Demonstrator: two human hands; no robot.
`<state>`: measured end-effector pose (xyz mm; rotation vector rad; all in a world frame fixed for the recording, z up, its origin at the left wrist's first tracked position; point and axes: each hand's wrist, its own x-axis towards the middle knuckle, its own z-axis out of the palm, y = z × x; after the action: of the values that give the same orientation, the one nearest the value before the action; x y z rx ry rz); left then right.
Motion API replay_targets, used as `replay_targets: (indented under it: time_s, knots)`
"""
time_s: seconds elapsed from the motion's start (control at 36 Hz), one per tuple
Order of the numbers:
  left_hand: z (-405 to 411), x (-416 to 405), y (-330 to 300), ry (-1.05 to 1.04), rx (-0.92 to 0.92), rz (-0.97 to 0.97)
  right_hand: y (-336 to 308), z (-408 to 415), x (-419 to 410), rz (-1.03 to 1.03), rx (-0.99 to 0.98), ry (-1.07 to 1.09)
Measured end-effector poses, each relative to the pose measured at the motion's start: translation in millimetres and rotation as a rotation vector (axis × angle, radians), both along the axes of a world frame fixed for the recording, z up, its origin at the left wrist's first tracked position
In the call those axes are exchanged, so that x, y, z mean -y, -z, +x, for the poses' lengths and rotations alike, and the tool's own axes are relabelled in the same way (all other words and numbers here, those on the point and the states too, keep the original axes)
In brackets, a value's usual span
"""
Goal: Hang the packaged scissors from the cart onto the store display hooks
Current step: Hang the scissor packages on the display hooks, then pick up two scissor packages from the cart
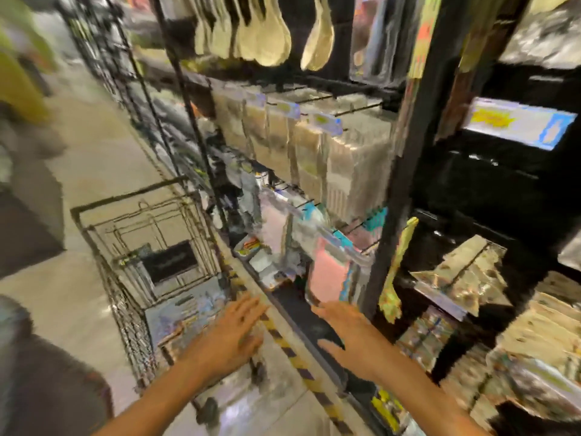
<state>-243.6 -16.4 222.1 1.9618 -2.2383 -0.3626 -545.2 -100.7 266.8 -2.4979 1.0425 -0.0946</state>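
- Fingers (248, 306) of the left hand (231, 335) lie straight and spread, holding nothing, above the near end of the wire cart (132, 247).
- Fingers of the right hand (342, 332) are likewise straight and loose, empty, over the dark bottom shelf (298, 313).
- Packages (185, 309) lie in the cart's near end; the blur hides whether they are scissors.
- Pink-backed packets (327, 269) hang on display hooks (355, 228) just above the right hand.
- A striped edge (292, 350) runs between both hands.
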Motion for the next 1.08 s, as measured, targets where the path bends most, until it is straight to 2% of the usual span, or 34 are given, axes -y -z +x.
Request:
replay_targets:
  time_s: [0.28, 0.44, 0.61, 0.78, 0.89, 1.08]
  knots:
    - [154, -104, 20, -0.329, -0.042, 0.089, 25, 159, -22, 0.073, -0.095, -0.127]
    - [231, -150, 47, -0.47, -0.057, 0.128, 61, 247, -33, 0.081, -0.162, -0.177]
    - [275, -172, 71, -0.532, -0.12, 0.195, 90, 308, -42, 0.173, -0.183, -0.181]
    - [292, -158, 89, -0.536, -0.13, 0.276, 107, 339, -33, 0.217, -0.207, -0.183]
    - [298, -129, 95, -0.546, -0.206, 0.267, 123, 355, -10, 0.213, -0.235, -0.198]
    - [323, -58, 123, -0.495, -0.116, 0.339, 169, 399, 46, 0.228, -0.231, -0.181]
